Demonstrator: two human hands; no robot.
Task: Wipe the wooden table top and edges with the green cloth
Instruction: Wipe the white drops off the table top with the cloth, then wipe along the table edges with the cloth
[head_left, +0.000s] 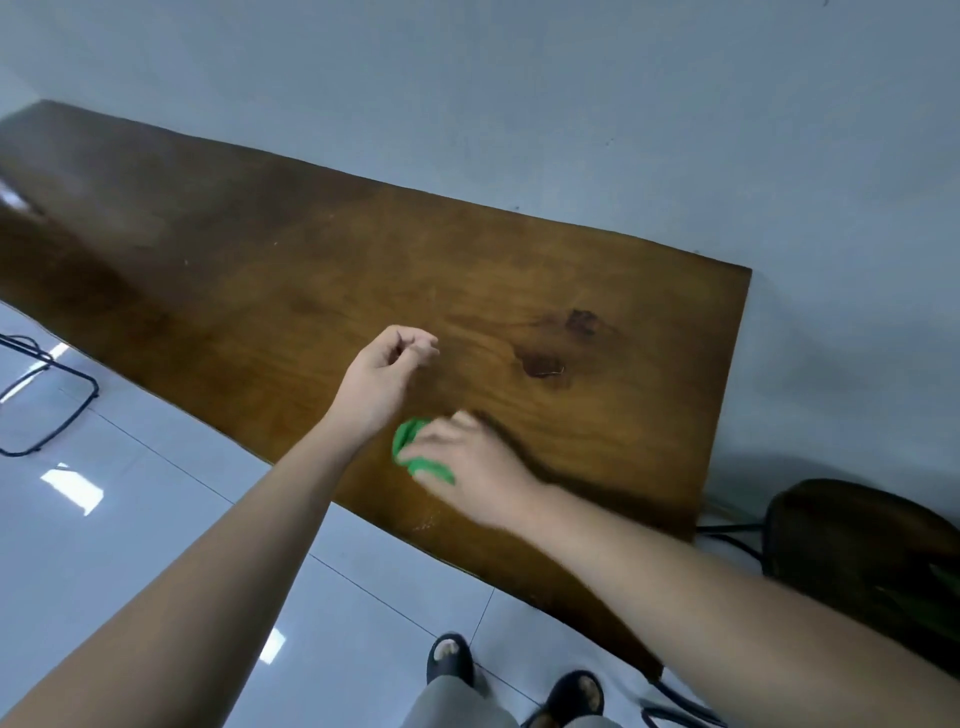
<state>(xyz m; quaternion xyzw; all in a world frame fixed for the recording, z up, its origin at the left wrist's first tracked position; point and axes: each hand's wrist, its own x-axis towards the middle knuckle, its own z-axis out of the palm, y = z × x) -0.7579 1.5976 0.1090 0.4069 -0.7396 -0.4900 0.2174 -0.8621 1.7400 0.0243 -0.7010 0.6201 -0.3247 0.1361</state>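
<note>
Across the middle of the frame, running from upper left to lower right, lies the wooden bench (322, 270), its far edge against a pale wall (571, 104). Right hand (470, 462), just below frame centre, is closed on the green cloth (410, 447), which is bunched under the palm and pressed against the bench top near its front edge; the hand is motion-blurred. Left hand (384, 374) hovers just above and left of it, fingers loosely curled, holding nothing. Dark knot marks (543, 364) show in the wood to the right of the hands. Sandalled feet (452, 660) stand on white floor tiles (156, 519) at bottom centre. A dark chair seat (857, 545) sits at lower right.
</note>
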